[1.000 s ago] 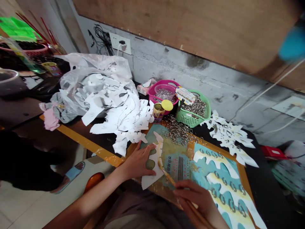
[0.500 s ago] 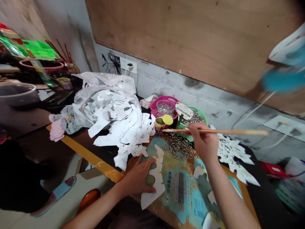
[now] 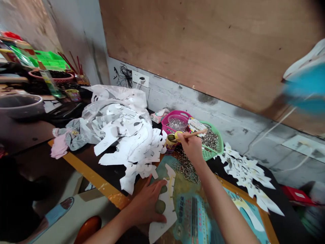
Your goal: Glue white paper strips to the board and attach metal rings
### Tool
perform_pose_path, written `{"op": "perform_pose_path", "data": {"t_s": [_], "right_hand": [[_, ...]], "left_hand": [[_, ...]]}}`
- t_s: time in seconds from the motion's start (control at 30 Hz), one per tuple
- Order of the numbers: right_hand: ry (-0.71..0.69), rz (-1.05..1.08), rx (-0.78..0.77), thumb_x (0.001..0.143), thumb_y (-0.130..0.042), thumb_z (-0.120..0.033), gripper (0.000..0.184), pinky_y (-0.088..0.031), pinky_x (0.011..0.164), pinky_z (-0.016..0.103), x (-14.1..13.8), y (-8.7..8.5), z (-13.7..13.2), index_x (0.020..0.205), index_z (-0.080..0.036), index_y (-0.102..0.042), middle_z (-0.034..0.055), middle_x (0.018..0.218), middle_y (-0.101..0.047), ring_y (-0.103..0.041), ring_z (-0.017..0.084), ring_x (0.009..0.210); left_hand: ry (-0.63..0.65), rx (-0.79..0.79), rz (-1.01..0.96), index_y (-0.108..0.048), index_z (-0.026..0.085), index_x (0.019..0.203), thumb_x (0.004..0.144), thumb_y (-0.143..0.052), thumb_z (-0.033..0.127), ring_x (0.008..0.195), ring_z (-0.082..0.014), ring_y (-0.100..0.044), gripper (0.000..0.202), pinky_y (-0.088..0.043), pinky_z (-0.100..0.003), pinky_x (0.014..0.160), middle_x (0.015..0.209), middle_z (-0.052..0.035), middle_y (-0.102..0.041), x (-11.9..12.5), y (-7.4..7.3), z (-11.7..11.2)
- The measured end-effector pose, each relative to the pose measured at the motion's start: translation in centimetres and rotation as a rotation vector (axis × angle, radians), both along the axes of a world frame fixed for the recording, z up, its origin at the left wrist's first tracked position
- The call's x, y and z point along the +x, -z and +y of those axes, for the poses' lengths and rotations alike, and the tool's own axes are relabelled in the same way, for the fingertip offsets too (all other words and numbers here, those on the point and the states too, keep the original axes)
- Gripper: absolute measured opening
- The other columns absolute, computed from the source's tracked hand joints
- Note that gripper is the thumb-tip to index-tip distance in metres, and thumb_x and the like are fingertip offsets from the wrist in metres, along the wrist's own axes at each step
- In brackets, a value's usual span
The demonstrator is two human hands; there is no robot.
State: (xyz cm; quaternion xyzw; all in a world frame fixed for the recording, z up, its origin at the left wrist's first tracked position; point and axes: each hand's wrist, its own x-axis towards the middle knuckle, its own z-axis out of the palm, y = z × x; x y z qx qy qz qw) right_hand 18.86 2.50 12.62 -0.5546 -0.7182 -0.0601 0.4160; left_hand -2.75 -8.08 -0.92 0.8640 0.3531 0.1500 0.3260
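Note:
My left hand (image 3: 144, 205) lies flat on a white cut-paper piece (image 3: 164, 217), pressing it against a printed blue-and-yellow board (image 3: 193, 211). Two greenish oval patches show beside the paper's edge. My right hand (image 3: 191, 147) pinches a thin wooden stick (image 3: 194, 134), whose tip reaches into a small glue-stained can (image 3: 171, 142). A yellow lid (image 3: 178, 135) sits just beyond the can. The can's contents are hidden.
Loose metal rings (image 3: 185, 168) spill beside the board. Behind stand a pink basket (image 3: 175, 123) and a green basket of rings (image 3: 212, 142). A heap of white paper cutouts (image 3: 129, 142) lies on a plastic bag (image 3: 114, 98), with more cutouts (image 3: 246, 173) on the right.
My right hand has moved from the board up to the can, swinging the stick from over the paper to its mouth. My left hand stays on the paper. The view has shifted.

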Motion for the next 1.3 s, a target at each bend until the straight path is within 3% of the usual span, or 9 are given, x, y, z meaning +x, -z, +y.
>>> {"op": "perform_pose_path", "data": {"t_s": [0.17,0.3,0.4,0.57,0.77,0.93,1.03,1.17,1.3], "right_hand": [[0.050,0.602,-0.083,0.091,-0.058,-0.057,0.046,-0.044,0.044,0.023,3.6,-0.6,-3.8,0.074,-0.016,-0.069,0.0016,0.055,-0.063,-0.056,0.014,0.046],[-0.007,0.920,-0.262,0.085,-0.068,-0.057,0.043,-0.042,0.037,0.023,6.6,1.4,-8.3,0.072,-0.016,-0.068,0.0006,0.050,-0.060,-0.052,0.013,0.038],[-0.050,1.019,-0.403,0.085,-0.067,-0.057,0.043,-0.044,0.036,0.025,8.1,3.9,-12.4,0.070,-0.017,-0.067,0.0014,0.048,-0.061,-0.052,0.014,0.035],[-0.081,0.896,-0.610,0.077,-0.078,-0.049,0.033,-0.057,0.047,0.029,8.1,6.8,-17.0,0.080,-0.017,-0.073,0.0048,0.060,-0.070,-0.065,0.019,0.049],[-0.164,0.805,-0.710,0.078,-0.075,-0.054,0.037,-0.058,0.047,0.028,6.7,7.5,-17.3,0.073,-0.017,-0.073,0.0056,0.059,-0.069,-0.066,0.019,0.051],[-0.151,0.847,-0.684,0.077,-0.076,-0.052,0.036,-0.059,0.051,0.029,7.0,7.4,-16.6,0.077,-0.016,-0.074,0.0062,0.063,-0.071,-0.068,0.019,0.053],[-0.229,0.827,-0.773,0.079,-0.075,-0.052,0.038,-0.054,0.044,0.026,7.2,7.7,-16.3,0.071,-0.015,-0.072,0.0047,0.055,-0.067,-0.063,0.017,0.045],[-0.168,0.881,-0.693,0.078,-0.075,-0.052,0.037,-0.055,0.048,0.026,7.1,7.6,-16.2,0.075,-0.015,-0.072,0.0052,0.060,-0.070,-0.065,0.017,0.050],[-0.274,0.791,-0.805,0.084,-0.072,-0.048,0.035,-0.051,0.044,0.024,6.7,7.1,-16.1,0.072,-0.015,-0.071,0.0036,0.055,-0.066,-0.061,0.015,0.046]], "left_hand": [[0.005,0.004,0.009,-0.025,0.026,0.145,0.057,-0.087,0.054,0.140,-0.0361,-0.041,0.112,0.005,-0.061,0.121,0.152,-0.0163,-0.044,0.0,-0.2,0.1],[0.013,-0.006,0.028,-0.026,0.025,0.144,0.059,-0.086,0.053,0.141,-0.0348,-0.040,0.108,0.007,-0.060,0.121,0.152,-0.0167,-0.043,0.1,-0.6,0.3],[0.017,0.005,0.025,-0.026,0.024,0.143,0.062,-0.085,0.052,0.141,-0.0344,-0.040,0.104,0.006,-0.059,0.122,0.151,-0.0159,-0.045,0.2,-0.9,0.3],[0.021,0.034,0.020,-0.027,0.025,0.142,0.063,-0.084,0.051,0.139,-0.0339,-0.043,0.101,0.003,-0.057,0.123,0.151,-0.0146,-0.045,0.3,-0.7,0.3],[0.028,0.060,0.020,-0.025,0.025,0.143,0.064,-0.084,0.051,0.140,-0.0324,-0.043,0.102,0.003,-0.056,0.123,0.151,-0.0145,-0.044,0.3,-0.5,0.3],[0.022,0.073,0.017,-0.026,0.025,0.142,0.064,-0.083,0.054,0.140,-0.0323,-0.043,0.101,0.004,-0.055,0.122,0.151,-0.0147,-0.044,0.2,-0.4,0.2],[0.027,0.068,0.020,-0.025,0.026,0.142,0.064,-0.083,0.054,0.140,-0.0319,-0.043,0.102,0.004,-0.054,0.122,0.152,-0.0145,-0.043,0.2,-0.5,0.2],[0.038,0.074,0.024,-0.026,0.024,0.143,0.061,-0.084,0.058,0.139,-0.0329,-0.043,0.106,0.004,-0.054,0.122,0.150,-0.0156,-0.045,0.3,-0.5,0.2],[0.044,0.089,0.029,-0.025,0.022,0.144,0.057,-0.084,0.064,0.139,-0.0346,-0.044,0.113,0.005,-0.055,0.121,0.149,-0.0172,-0.046,0.3,-0.5,0.2]]}}
